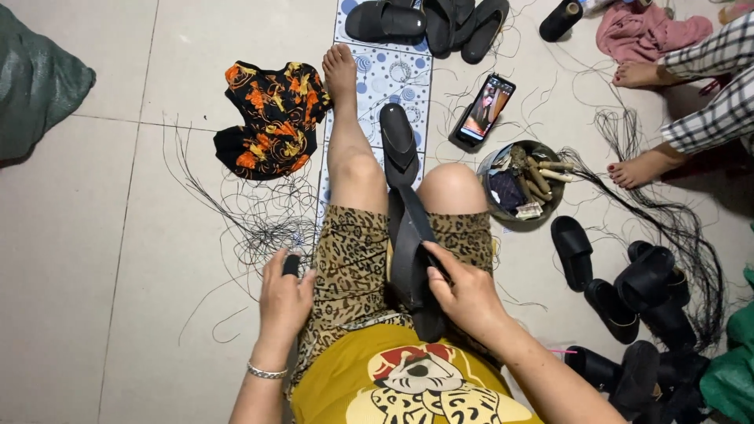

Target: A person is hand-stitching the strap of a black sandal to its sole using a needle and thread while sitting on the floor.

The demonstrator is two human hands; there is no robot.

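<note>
Right hand [463, 294] grip clamps black sandal [410, 251] upright on lap; left hand [284, 294] pinches small dark object [291, 265], apparently pulling thread. Stitching step judged underway; next calls for steadying the sandal.

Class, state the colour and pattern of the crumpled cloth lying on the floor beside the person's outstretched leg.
The crumpled cloth is black with an orange and yellow floral print, shown in the head view.

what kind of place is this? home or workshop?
Probably a home floor used for piecework on sandals. The person sits on pale floor tiles, black sandals piled to one side, loose black thread strewn about, and a bowl of tools nearby.
</note>
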